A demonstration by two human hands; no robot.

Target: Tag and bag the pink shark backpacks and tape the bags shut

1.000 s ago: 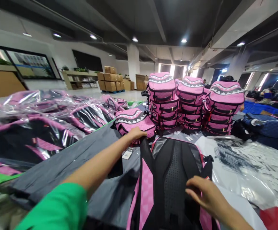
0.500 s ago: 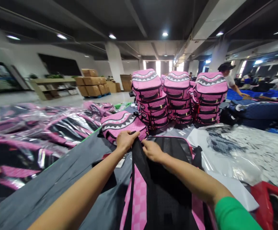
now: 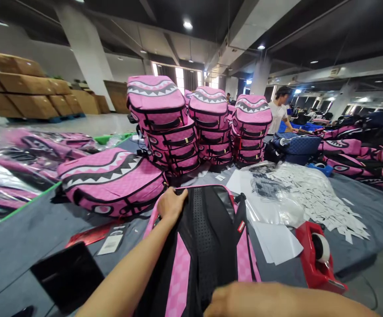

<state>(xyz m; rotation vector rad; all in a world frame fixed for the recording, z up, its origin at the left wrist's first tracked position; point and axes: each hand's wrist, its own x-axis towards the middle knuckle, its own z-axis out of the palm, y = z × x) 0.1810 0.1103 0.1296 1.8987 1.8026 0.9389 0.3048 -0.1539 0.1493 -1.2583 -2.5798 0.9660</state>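
Observation:
A pink-and-black backpack (image 3: 211, 229) lies in front of me, its black padded back panel and straps facing up. My left hand (image 3: 172, 203) is closed on its upper left edge, by the top of a shoulder strap (image 3: 181, 259). Low in the picture, my right hand (image 3: 233, 299) is over the lower part of the backpack. It is smeared by motion, and its fingers do not show clearly. Just beyond my left hand lies another pink backpack (image 3: 112, 180) with a shark-teeth pattern.
Stacked pink backpacks (image 3: 170, 132) stand behind. On the right are a red tape dispenser (image 3: 317, 259), white paper sheets (image 3: 275, 242) and a heap of white tags (image 3: 326, 202). A black flat piece (image 3: 68, 275) and a tag (image 3: 112, 240) lie left. A person (image 3: 279, 112) stands farther back.
My right hand has left the upper strap and come down toward me over the backpack. My left hand stays at the top edge. The view has swung to the right.

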